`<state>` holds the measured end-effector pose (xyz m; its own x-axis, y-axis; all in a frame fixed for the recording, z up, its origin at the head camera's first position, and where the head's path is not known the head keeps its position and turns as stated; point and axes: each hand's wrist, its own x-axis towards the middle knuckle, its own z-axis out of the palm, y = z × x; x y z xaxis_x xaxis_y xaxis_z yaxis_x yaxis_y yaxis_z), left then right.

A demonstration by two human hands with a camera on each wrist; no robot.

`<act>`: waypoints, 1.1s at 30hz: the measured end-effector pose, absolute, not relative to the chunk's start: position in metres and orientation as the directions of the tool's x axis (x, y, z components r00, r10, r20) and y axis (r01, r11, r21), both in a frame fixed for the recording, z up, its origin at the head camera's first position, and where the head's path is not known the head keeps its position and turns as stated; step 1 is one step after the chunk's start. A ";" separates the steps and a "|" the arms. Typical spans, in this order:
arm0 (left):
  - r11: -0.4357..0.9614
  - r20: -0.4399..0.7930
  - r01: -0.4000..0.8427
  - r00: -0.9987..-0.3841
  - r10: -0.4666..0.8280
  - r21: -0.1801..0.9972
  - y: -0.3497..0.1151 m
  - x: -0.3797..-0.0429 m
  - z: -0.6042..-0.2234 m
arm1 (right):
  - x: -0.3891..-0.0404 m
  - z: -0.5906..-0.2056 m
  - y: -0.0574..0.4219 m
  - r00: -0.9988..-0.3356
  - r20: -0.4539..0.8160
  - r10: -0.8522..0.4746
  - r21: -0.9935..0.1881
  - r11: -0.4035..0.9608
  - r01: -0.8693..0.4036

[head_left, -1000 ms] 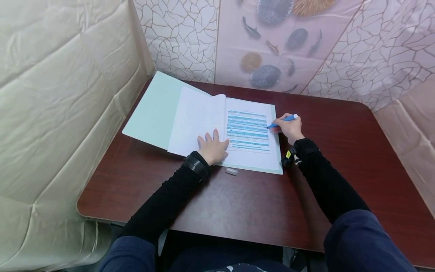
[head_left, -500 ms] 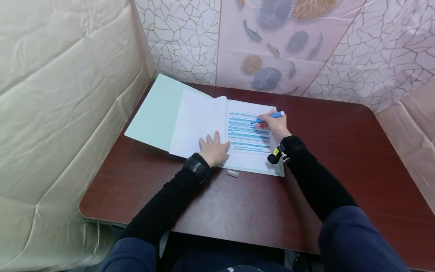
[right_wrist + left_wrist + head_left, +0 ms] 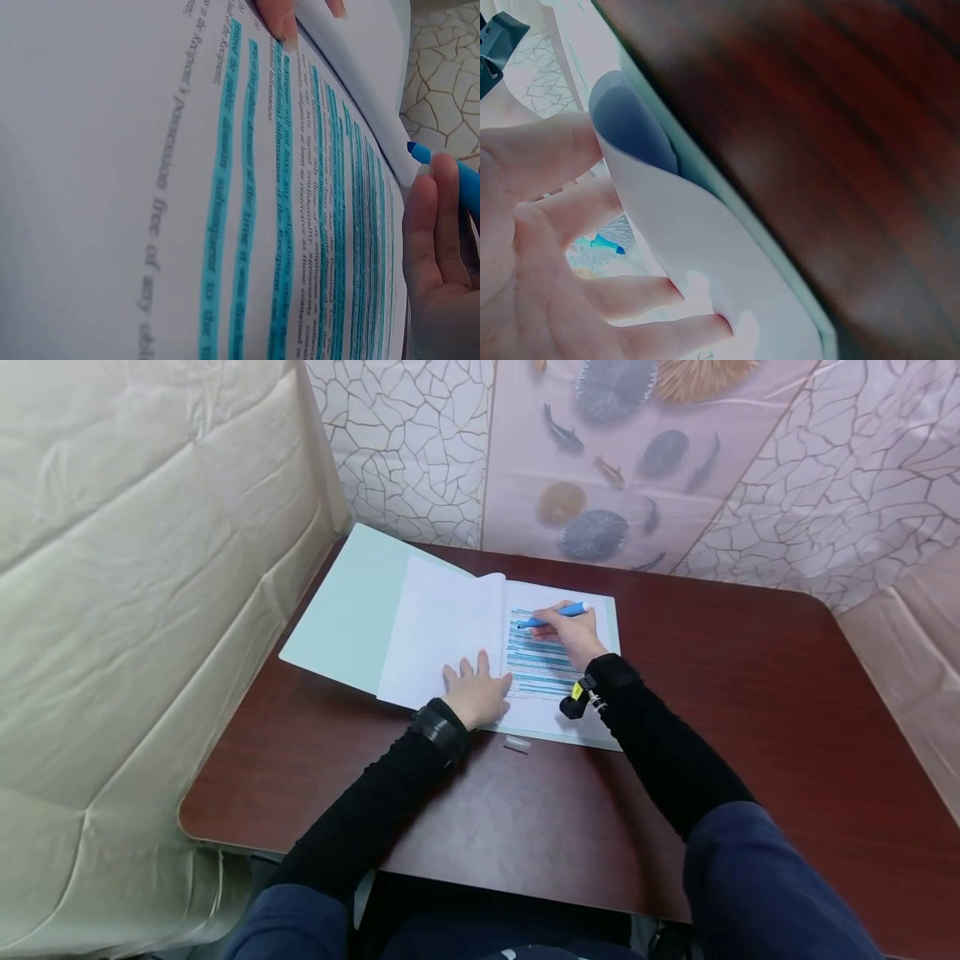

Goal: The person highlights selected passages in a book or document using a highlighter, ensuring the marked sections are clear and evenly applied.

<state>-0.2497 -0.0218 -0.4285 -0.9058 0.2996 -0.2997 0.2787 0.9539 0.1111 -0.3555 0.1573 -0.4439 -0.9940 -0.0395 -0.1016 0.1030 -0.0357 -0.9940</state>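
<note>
A pale green folder (image 3: 341,618) lies opened on the table, its white sheets turned over to the left. My left hand (image 3: 477,695) rests with fingers spread on the turned sheets near the fold; in the left wrist view its fingertips press the curled paper (image 3: 697,217). My right hand (image 3: 576,637) pinches a blue highlighter (image 3: 568,610) with a white end, over the upper left of the printed page (image 3: 558,718). In the right wrist view, many text lines carry blue stripes, and the highlighter's dark tip (image 3: 412,147) points toward the fold.
A small clear cap-like piece (image 3: 517,744) lies on the brown table (image 3: 750,710) just below the folder. Quilted cream cloth (image 3: 165,610) hangs at the left, and a patterned curtain (image 3: 420,452) stands behind the table.
My right hand has moved left with the highlighter, from the page's right margin to near the start of the upper text lines. My left hand stays in place on the sheets.
</note>
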 end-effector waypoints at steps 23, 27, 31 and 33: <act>0.956 -0.306 0.276 -0.906 0.294 0.101 -0.022 -0.250 -0.428 | -0.364 -0.457 0.147 -0.987 -0.155 -0.035 -0.988 0.002 0.155; 0.957 -0.308 0.274 -0.906 0.289 0.092 -0.021 -0.250 -0.428 | -0.363 -0.457 0.145 -0.987 -0.159 -0.033 -0.987 0.009 0.159; 0.959 -0.310 0.269 -0.908 0.283 0.089 -0.021 -0.251 -0.428 | -0.361 -0.455 0.144 -0.988 -0.151 -0.040 -0.988 0.041 0.149; 0.960 -0.308 0.268 -0.909 0.281 0.085 -0.021 -0.251 -0.428 | -0.360 -0.454 0.143 -0.988 -0.147 -0.043 -0.987 0.067 0.144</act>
<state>-0.2509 -0.0214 -0.4280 -0.9087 0.2812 -0.3085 0.2682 0.9596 0.0848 -0.3598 0.1430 -0.4541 -0.9881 -0.0434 -0.1473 0.1442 0.0673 -0.9873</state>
